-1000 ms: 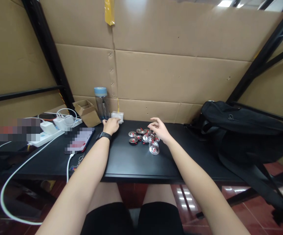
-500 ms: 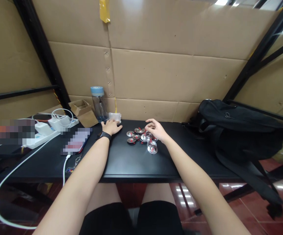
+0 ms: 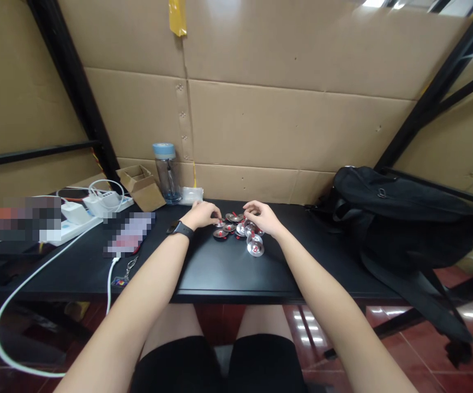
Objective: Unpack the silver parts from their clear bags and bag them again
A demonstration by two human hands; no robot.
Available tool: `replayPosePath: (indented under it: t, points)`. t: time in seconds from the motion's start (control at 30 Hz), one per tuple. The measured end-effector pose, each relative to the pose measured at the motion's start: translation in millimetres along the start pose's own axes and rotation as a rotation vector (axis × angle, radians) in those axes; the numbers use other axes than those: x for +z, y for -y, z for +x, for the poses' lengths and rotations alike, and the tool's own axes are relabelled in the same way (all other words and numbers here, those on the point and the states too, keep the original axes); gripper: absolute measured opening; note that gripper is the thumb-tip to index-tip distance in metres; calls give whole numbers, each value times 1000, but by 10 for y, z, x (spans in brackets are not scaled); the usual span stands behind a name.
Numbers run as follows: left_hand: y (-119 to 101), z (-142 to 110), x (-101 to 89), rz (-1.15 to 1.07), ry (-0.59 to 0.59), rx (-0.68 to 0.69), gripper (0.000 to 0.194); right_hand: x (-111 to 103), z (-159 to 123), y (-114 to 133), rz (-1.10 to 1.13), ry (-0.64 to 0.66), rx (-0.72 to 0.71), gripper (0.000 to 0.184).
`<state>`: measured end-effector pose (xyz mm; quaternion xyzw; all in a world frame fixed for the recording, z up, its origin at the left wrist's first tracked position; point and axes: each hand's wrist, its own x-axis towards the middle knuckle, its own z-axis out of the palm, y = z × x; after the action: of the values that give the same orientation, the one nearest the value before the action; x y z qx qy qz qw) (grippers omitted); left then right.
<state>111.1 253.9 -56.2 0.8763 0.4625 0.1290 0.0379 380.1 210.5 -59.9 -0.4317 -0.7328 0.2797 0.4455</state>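
Several small shiny finger cymbals (image 3: 255, 249) with red straps lie in a loose pile on the black table (image 3: 220, 278). My left hand (image 3: 204, 215), with a dark watch on its wrist, reaches the pile's left side; its thumb and fingers close on the leftmost cymbal (image 3: 220, 223), partly covering it. Over the pile's right side rests my right hand (image 3: 264, 218), loosely curled, a small gap between thumb and index finger. Its lower fingers hide some of the cymbals, so contact there is unclear.
Behind my left hand are a small clear packet (image 3: 192, 195), a blue-lidded bottle (image 3: 167, 174) and an open cardboard box (image 3: 142, 188). At left lie a phone (image 3: 132, 234), its white cable and a power strip (image 3: 70, 229). A black bag (image 3: 403, 218) covers the right end.
My left hand has moved right, from beside the clear packet to the leftmost cymbal, and its spread fingers have closed together. My right hand stays over the pile, nearly still.
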Motion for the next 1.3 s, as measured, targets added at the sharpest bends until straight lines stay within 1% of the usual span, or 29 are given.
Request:
replayPosePath:
  t: [0.07, 0.17, 0.23, 0.33, 0.37, 0.43, 0.5, 0.57, 0.73, 0.83, 0.9, 0.93, 1.0, 1.07, 1.13, 1.2, 1.3]
  points:
    - [-9, 11, 27, -14, -30, 13, 14, 3, -1, -3, -21, 10, -10, 23]
    - [-13, 18, 57, -52, -53, 73, 15, 12, -2, -8, -47, 24, -26, 21]
    - [-26, 20, 71, -67, -80, 96, 12, 16, -4, -6, -59, 27, -35, 20]
    - [-86, 20, 84, -82, -203, 63, 9, 20, -18, 7, -76, 29, -41, 20]
    - [-117, 18, 84, -94, -252, 53, 10, 22, -25, 14, -79, 24, -45, 23]
    - [-193, 11, 75, -124, -331, 59, 13, 28, -40, 28, -78, 12, -58, 36]
    - [-279, 0, 55, -149, -380, 91, 14, 38, -53, 39, -86, 4, -79, 53]
    - [-369, -12, 28, -165, -410, 130, 14, 51, -62, 49, -110, 9, -95, 62]
    - [-610, -42, -27, -212, -464, 215, 15, 89, -84, 93, -77, 47, -138, 64]
    - [-743, -57, -40, -236, -495, 230, 14, 93, -103, 151, -64, 41, -187, 57]
    - [-792, -56, -39, -280, -531, 214, 16, 83, -111, 186, -83, 18, -198, 54]
    - [-798, -50, -34, -319, -569, 187, 19, 76, -112, 197, -90, 4, -193, 55]
    - [-773, -25, -14, -411, -667, 84, 24, 64, -106, 200, -78, -31, -162, 59]
    - [-713, 11, 22, -489, -722, -15, 19, 65, -94, 182, -12, -59, -107, 62]
    - [-651, 44, 65, -558, -679, -19, 13, 81, -82, 153, 90, -63, -55, 62]
    - [-618, 63, 103, -629, -598, 38, 16, 104, -75, 130, 165, -51, -23, 60]
    - [-639, 67, 138, -680, -539, 80, 16, 128, -81, 122, 171, -36, -9, 59]
